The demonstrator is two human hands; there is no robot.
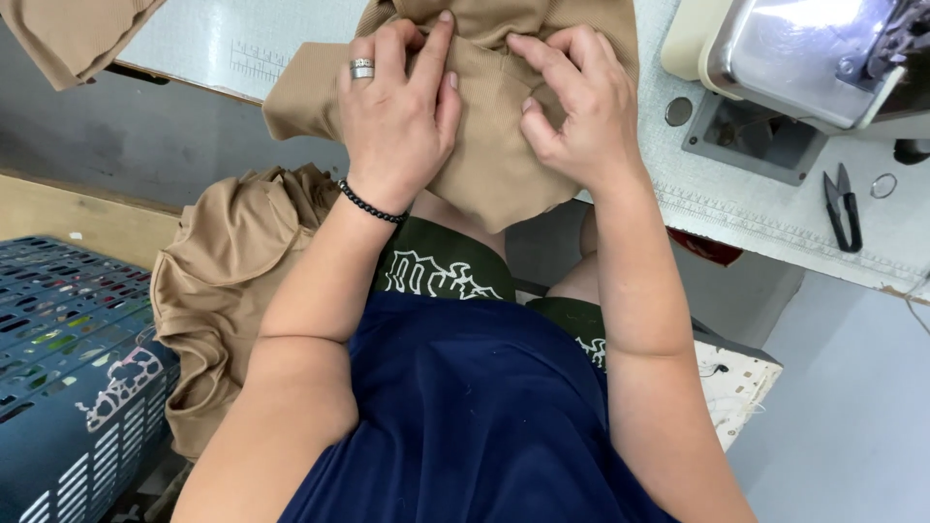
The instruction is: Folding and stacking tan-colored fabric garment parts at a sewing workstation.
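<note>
White worktable (775,228), grey floor (852,387), blue slatted crate (58,387), wooden board (77,218), bright overhead light.

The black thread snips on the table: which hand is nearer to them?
Right. The right hand grips tan ribbed fabric left of the thread snips; the left hand presses the fabric farther left.

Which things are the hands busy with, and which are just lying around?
Busy with:
tan cloth, pressed by left hand and right hand

Lying around:
snips
sewing machine
pile of tan cloth
blue crate
</note>
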